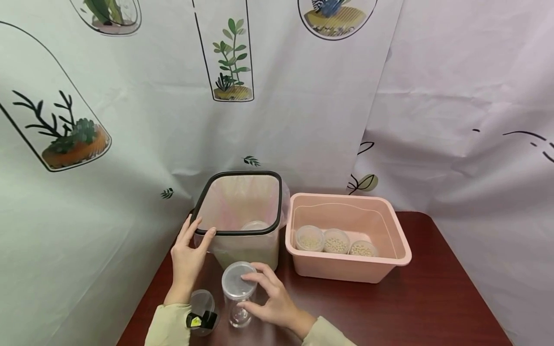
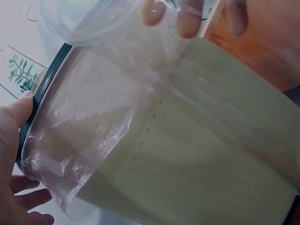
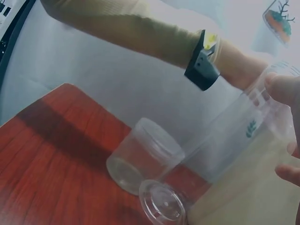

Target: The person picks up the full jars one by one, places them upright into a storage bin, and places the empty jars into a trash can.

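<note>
The right hand (image 1: 271, 300) grips a clear lidded jar (image 1: 237, 283), thumb and fingers clamped round its upper part, at the near side of a bag-lined bin (image 1: 248, 250). The left hand (image 1: 187, 257) holds the bin's near left corner, thumb and fingers clamped on the rim. A short clear tub (image 1: 201, 301) stands left of the jar; right, a pink basin (image 1: 337, 270) holds three filled cups (image 1: 336, 241)
</note>
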A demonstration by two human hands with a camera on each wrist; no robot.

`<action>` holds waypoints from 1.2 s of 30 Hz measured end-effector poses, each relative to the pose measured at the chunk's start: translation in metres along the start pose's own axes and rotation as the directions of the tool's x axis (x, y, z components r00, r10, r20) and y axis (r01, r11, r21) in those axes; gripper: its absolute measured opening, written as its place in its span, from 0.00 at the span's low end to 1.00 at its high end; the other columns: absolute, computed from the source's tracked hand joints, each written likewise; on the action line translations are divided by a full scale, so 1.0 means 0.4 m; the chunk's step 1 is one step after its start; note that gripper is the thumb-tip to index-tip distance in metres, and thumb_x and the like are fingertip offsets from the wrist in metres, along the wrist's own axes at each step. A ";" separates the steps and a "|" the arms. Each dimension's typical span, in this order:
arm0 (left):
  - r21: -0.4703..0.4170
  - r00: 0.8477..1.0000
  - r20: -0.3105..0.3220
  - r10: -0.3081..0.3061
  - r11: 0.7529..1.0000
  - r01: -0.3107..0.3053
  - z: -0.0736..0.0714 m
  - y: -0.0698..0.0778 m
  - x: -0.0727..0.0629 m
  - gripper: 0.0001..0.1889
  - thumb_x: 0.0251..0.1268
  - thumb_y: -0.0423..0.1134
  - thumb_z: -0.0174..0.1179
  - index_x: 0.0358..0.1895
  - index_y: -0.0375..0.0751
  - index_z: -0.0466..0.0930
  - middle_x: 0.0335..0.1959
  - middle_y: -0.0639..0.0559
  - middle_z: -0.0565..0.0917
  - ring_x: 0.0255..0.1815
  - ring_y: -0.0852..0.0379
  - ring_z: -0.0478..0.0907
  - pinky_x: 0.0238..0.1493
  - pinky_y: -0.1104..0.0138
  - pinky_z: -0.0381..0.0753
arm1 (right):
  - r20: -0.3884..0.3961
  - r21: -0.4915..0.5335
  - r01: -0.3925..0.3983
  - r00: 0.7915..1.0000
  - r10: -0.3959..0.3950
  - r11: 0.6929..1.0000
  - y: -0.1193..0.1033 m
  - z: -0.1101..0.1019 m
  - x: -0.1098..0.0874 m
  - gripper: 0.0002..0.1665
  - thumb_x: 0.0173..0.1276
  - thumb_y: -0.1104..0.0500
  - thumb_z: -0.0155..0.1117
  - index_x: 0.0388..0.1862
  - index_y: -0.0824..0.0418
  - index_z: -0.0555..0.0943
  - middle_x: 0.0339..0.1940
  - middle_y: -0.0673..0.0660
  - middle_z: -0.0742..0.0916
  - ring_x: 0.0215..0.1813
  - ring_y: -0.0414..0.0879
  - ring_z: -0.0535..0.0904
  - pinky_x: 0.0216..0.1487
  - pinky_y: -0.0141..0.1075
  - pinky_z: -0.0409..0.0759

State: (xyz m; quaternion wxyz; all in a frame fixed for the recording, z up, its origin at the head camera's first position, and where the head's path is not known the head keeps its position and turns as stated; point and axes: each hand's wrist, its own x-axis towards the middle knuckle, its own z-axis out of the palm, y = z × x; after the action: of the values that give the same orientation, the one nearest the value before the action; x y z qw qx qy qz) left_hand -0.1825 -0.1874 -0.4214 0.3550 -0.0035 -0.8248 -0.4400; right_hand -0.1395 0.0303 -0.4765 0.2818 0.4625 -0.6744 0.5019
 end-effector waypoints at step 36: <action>-0.011 1.000 -0.011 -0.001 1.000 0.001 0.000 0.002 0.000 0.27 0.52 0.42 0.70 0.57 0.43 0.77 0.66 0.49 0.67 0.65 0.47 0.64 0.57 0.47 0.65 | -0.474 0.242 0.349 0.857 -0.204 0.905 -0.060 -0.161 0.190 0.33 0.54 0.72 0.68 0.54 0.83 0.63 0.56 0.80 0.65 0.58 0.63 0.72 0.53 0.43 0.74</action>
State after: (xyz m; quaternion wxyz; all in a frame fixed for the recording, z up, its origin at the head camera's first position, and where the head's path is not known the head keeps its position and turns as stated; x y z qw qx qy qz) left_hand -0.1823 -0.1868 -0.4207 0.3592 -0.0028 -0.8204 -0.4449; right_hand -0.1545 0.0631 -0.3803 0.4174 0.4702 -0.4289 0.6487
